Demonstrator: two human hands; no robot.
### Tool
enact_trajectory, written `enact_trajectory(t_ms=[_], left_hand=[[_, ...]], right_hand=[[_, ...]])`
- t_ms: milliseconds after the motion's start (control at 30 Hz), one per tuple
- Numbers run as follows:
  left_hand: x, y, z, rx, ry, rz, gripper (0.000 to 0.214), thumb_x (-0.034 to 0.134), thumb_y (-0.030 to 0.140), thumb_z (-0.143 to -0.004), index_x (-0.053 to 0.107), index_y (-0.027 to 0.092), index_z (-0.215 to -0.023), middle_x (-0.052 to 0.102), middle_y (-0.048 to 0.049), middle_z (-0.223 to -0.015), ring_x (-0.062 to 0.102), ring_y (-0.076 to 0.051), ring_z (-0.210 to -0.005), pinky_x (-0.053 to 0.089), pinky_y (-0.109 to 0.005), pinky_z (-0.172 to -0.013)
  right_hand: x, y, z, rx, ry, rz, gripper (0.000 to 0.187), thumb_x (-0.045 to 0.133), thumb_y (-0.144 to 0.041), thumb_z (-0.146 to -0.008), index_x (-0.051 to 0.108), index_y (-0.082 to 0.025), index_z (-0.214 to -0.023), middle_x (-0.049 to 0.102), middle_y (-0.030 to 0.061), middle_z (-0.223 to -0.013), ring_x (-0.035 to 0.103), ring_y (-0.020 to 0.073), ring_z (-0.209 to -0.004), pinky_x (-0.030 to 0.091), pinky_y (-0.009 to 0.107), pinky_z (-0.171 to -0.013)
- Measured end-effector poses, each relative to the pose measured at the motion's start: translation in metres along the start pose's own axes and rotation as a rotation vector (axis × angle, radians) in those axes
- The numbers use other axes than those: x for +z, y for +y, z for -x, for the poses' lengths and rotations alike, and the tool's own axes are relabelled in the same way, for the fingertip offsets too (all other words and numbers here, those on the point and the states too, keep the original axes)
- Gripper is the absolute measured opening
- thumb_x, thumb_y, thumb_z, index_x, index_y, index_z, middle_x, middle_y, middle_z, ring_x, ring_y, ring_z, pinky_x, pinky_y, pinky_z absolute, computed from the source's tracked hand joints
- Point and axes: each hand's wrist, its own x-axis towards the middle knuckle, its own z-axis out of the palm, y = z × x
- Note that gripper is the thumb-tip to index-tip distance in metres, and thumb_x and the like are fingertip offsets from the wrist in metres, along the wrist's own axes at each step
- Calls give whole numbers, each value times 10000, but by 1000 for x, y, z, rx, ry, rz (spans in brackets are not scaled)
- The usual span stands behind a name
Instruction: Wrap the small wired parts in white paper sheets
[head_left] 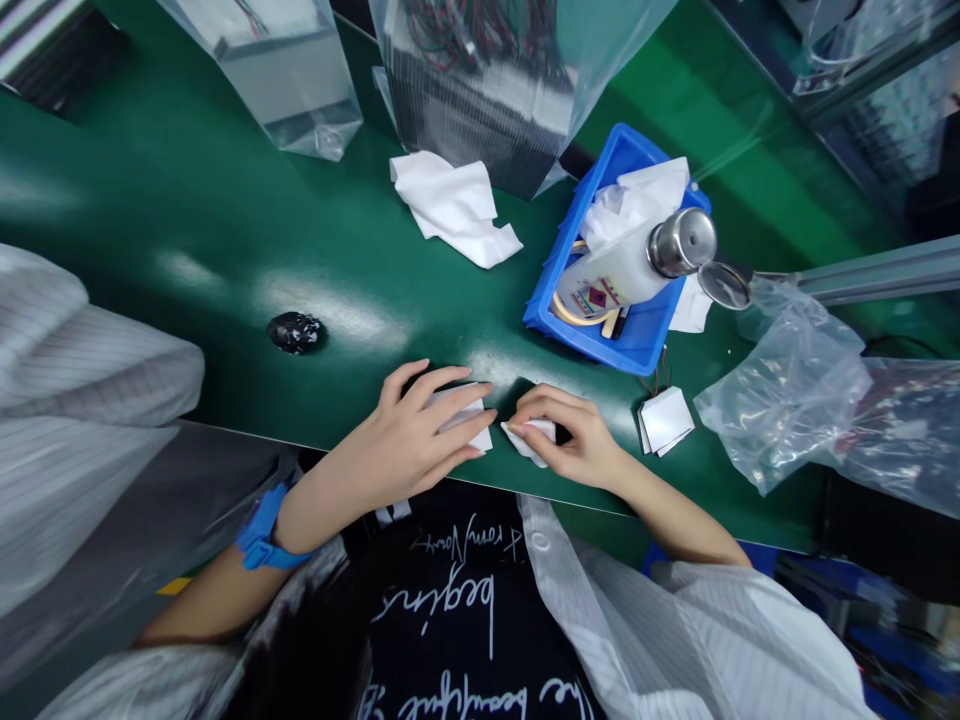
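My left hand lies with fingers spread over a flat white square piece at the table's near edge. Most of that piece is hidden beneath the fingers. Close by on the right, my right hand is closed in a pinch on a folded white wipe, and a small gap separates it from the piece. A few similar white square pieces with thin wires lie stacked farther right. Beyond my hands a crumpled white cloth rests on the green table.
A blue bin holds a dispenser bottle and white wipes. Clear plastic bags lie at right. A bag of stacked wired pieces stands at the back. A dark lump sits on the left, near another person's sleeve.
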Motion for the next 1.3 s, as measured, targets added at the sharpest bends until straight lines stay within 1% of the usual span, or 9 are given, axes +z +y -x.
enact_trajectory(t_ms=[233,567,700,833,900,1033,1133,1200,1300], left_hand=[[2,2,5,33,125,5,150,624,260,-927,660,198,-1059,688,-64,-1211,560,-266,-1224,368,-494,-1068],[1,1,7,50,107,24,67,614,249,-930,650,194,-939,710,-68,-1156,575,-257,-1230,380,-506,-1081],[-1,1,6,48,99,9,81,600,263,-943,640,193,-943,717,-59,-1135,574,-256,-1225,373,-508,-1079],[0,0,6,39,97,22,113,590,288,-952,628,188,-917,710,-55,-1158,565,-260,-1236,352,-518,-1092],[0,0,6,41,94,29,123,591,292,-952,626,186,-901,709,-54,-1164,563,-262,-1241,347,-520,-1097],[0,0,7,48,93,17,111,594,292,-949,633,191,-924,704,-60,-1188,556,-269,-1256,351,-522,-1097],[0,0,7,39,105,21,112,595,286,-949,634,183,-970,702,-75,-1189,568,-261,-1244,361,-516,-1096],[1,0,8,33,107,38,105,596,278,-946,636,181,-957,708,-78,-1164,579,-256,-1232,363,-512,-1099],[2,0,8,20,106,75,89,610,269,-934,642,189,-958,708,-70,-1158,582,-257,-1229,355,-514,-1111]], right_hand=[[2,1,2,-72,-45,109,107,544,-152,-944,640,-167,-988,661,68,-916,619,157,-827,515,309,-721],[10,-6,-2,-207,-140,414,145,485,-185,-983,626,-163,-1011,672,77,-926,589,173,-791,430,322,-694],[11,-14,-6,-256,-228,534,173,457,-172,-997,624,-144,-1031,684,82,-935,569,181,-790,391,323,-694],[2,-17,-9,-206,-415,417,204,432,-195,-1007,628,-152,-972,678,71,-918,576,179,-817,402,335,-749],[-4,-16,-9,-140,-447,292,185,449,-191,-995,627,-166,-949,670,59,-915,587,170,-830,421,336,-774],[-11,-11,-12,-47,-396,80,131,498,-179,-970,627,-174,-950,652,48,-899,603,154,-829,470,326,-780],[-10,-9,-13,-9,-298,-26,106,527,-185,-965,629,-171,-939,631,46,-891,606,141,-819,497,294,-738],[-5,-7,-12,-3,-227,-30,96,536,-187,-964,630,-171,-951,627,52,-907,609,140,-823,507,285,-726],[4,-5,-10,-61,-170,86,135,499,-194,-977,627,-169,-1012,633,76,-953,605,156,-831,514,301,-726]])
